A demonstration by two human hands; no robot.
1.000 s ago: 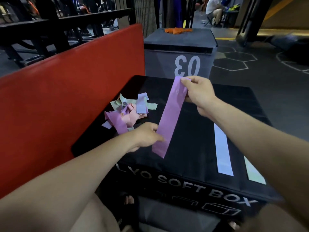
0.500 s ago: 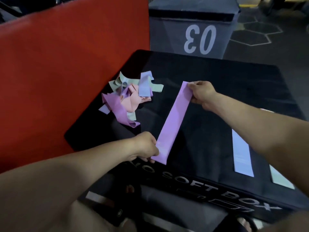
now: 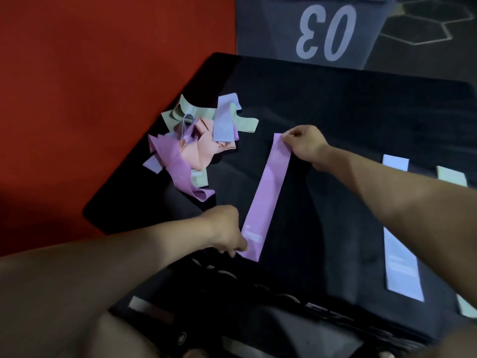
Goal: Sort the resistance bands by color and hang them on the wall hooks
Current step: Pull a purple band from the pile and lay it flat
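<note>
Hands pin both ends of the purple band (image 3: 265, 192) flat on the black soft box (image 3: 361, 112): right hand (image 3: 302, 143) pinching the far end, left hand (image 3: 227, 232) the near. Its long axis runs near-left to far-right, with the unsorted pile (image 3: 198, 143) nearer the left hand.

Smooth, matt rubbery purple band (image 3: 265, 195) lies on matt black fabric box (image 3: 361, 120).
</note>
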